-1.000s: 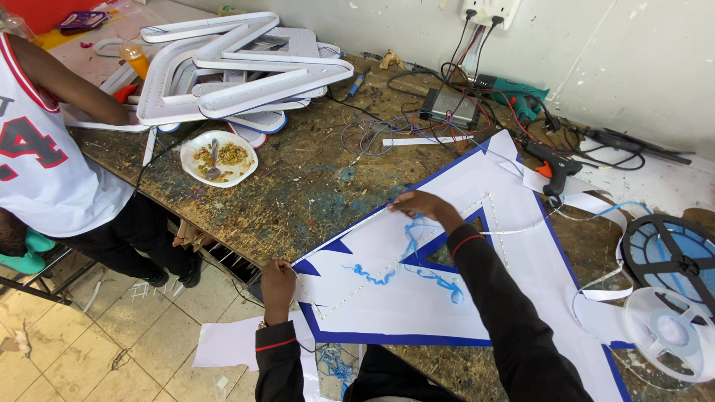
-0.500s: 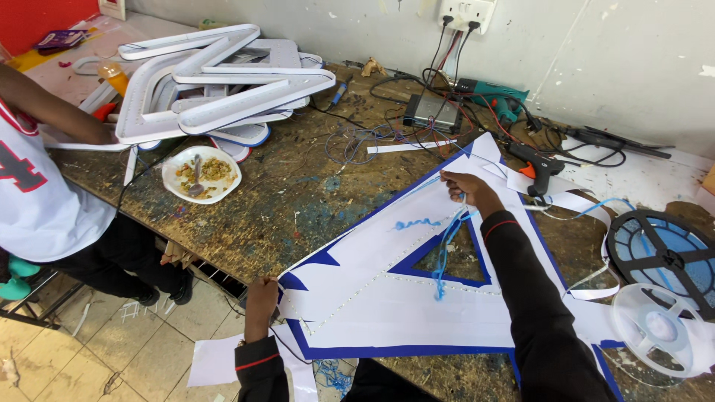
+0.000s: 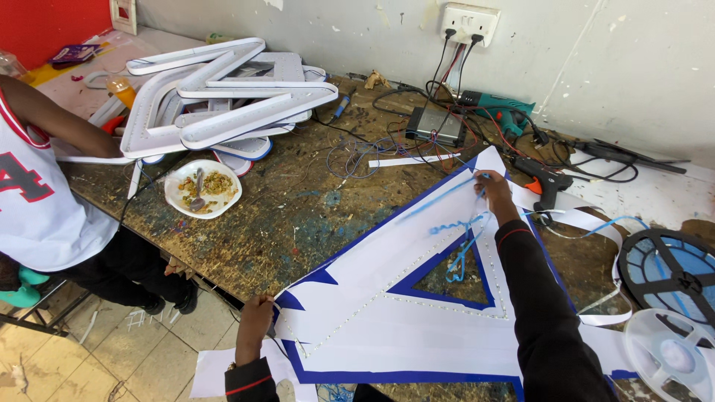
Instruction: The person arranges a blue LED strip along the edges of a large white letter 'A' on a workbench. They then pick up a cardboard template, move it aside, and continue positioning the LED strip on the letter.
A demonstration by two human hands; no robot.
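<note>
**A:** Panel (image 3: 417,327), the big white A-shaped sign letter with blue edging, lies flat on the bench (image 3: 298,216), its bottom overhanging the near edge. Flat seems the handy way, since the whole face stays reachable.

**B:** Left hand (image 3: 255,318) pinches the lower left corner, probably to pin it. Right hand (image 3: 494,190) is up near the tip, fingers closed on a thin blue strip (image 3: 439,201) that runs along the edge, looks like film or trim.

**A:** Surface looks smooth and glossy, with a dotted line of tiny studs tracing the triangle cutout. Bench is rough, scarred wood.

**B:** Smaller stuff: white letters (image 3: 223,97) stacked far left, a plate (image 3: 201,187) of food, a black glue gun (image 3: 547,182).
</note>
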